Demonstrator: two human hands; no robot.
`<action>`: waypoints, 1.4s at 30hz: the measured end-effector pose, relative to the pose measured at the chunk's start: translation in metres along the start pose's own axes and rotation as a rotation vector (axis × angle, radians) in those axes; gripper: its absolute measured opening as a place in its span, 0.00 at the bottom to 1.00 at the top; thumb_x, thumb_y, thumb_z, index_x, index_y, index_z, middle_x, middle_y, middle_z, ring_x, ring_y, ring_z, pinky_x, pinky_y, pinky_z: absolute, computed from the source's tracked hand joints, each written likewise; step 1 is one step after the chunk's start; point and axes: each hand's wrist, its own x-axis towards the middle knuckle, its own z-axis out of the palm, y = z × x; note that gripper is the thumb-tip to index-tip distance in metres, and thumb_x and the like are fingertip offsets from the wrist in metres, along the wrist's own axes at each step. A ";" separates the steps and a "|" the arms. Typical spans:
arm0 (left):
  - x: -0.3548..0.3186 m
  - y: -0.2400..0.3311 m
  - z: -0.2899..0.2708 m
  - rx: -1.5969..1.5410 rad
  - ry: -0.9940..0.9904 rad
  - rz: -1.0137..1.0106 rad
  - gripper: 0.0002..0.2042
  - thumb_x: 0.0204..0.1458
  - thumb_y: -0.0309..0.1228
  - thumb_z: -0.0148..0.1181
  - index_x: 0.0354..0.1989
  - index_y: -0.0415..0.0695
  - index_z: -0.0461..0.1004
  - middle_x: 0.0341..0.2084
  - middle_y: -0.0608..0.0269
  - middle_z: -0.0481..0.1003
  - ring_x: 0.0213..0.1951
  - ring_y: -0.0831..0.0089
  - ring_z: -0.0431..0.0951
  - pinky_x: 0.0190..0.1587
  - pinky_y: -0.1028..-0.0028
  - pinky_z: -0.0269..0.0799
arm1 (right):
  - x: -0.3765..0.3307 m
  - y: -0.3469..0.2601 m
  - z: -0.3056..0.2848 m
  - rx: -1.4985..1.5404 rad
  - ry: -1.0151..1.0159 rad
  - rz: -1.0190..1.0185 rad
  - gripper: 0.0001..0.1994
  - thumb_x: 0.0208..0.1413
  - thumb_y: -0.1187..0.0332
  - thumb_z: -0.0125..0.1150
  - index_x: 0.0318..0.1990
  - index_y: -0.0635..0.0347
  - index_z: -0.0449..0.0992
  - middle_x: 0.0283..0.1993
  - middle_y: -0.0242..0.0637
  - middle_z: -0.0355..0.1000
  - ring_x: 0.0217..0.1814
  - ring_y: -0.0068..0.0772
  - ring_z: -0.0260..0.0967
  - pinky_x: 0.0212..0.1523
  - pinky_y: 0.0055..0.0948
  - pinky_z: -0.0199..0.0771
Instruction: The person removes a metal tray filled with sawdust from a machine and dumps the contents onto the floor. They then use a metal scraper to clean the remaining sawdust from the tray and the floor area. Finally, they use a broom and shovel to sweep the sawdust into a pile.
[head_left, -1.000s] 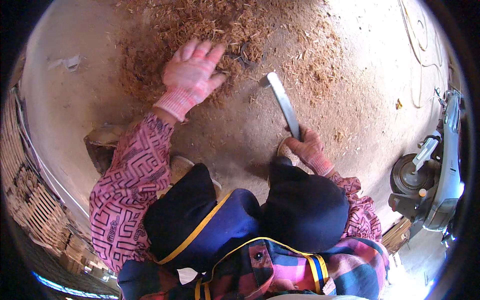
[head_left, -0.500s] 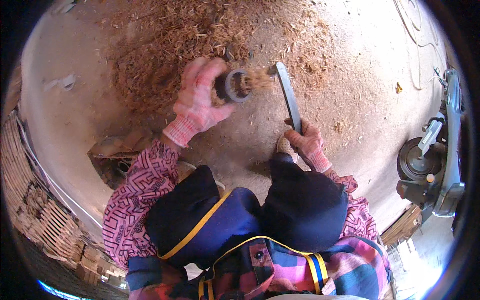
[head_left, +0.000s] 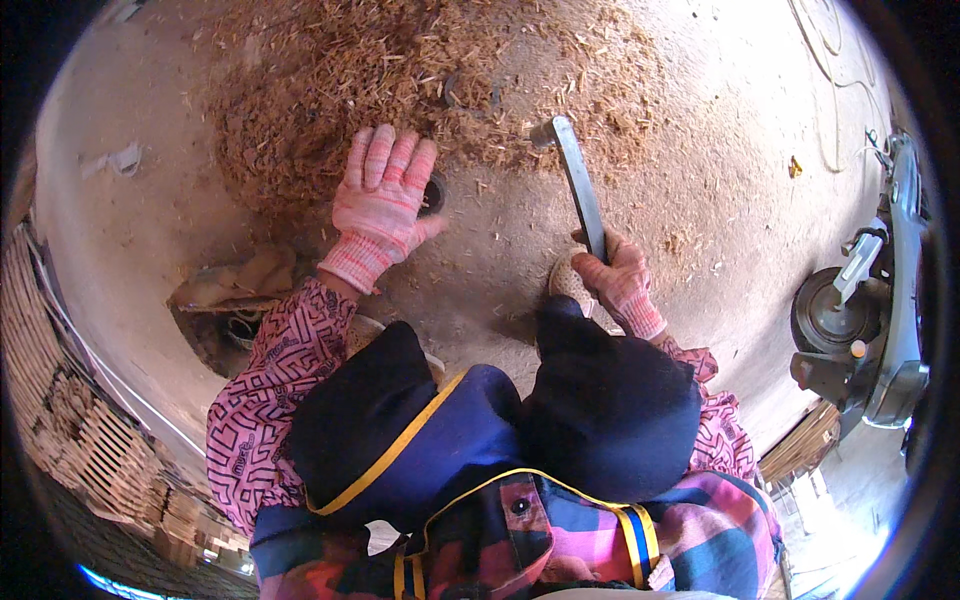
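My left hand (head_left: 380,205), in a pink knit glove, rests with fingers spread on a short round piece of wood (head_left: 434,192) standing on the ground at the edge of a heap of wood shavings (head_left: 400,80). Most of that piece is hidden under the palm. My right hand (head_left: 615,275), also gloved, grips the handle of a long flat metal blade (head_left: 578,180) that points away from me, its tip near the shavings. The blade is a hand's width to the right of the wood piece.
Sandy ground spreads around the shavings. A stack of wooden slats (head_left: 70,420) runs along the left edge. A small pit with sacking (head_left: 230,295) lies by my left elbow. A motorbike wheel and frame (head_left: 860,320) stand at the right. My knees (head_left: 600,410) fill the foreground.
My left hand lifted the round wood piece from the shavings, then set it back down on the ground under the palm. The right hand and blade have barely moved.
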 end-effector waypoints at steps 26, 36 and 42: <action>-0.311 -0.097 -0.011 -0.818 0.649 -1.365 0.45 0.39 0.18 0.70 0.68 0.46 0.52 0.50 0.53 0.68 0.51 0.64 0.71 0.58 0.68 0.66 | 0.033 -0.053 0.028 -0.204 0.032 -0.134 0.17 0.54 0.67 0.60 0.50 0.64 0.75 0.22 0.25 0.67 0.18 0.16 0.60 0.18 0.21 0.59; -0.169 -0.119 -0.003 -0.107 0.682 -0.697 0.33 0.45 0.32 0.70 0.63 0.46 0.64 0.58 0.55 0.68 0.59 0.58 0.66 0.62 0.63 0.63 | 0.059 -0.068 0.047 -0.228 0.129 -0.059 0.18 0.51 0.66 0.63 0.49 0.62 0.74 0.22 0.25 0.66 0.19 0.16 0.60 0.19 0.20 0.60; -0.040 -0.064 -0.060 -0.185 0.503 -0.206 0.28 0.45 0.37 0.68 0.58 0.58 0.70 0.56 0.64 0.68 0.57 0.58 0.68 0.59 0.62 0.68 | 0.087 -0.071 0.049 -0.481 0.134 -0.337 0.16 0.51 0.64 0.63 0.46 0.62 0.75 0.25 0.29 0.72 0.25 0.21 0.68 0.25 0.28 0.68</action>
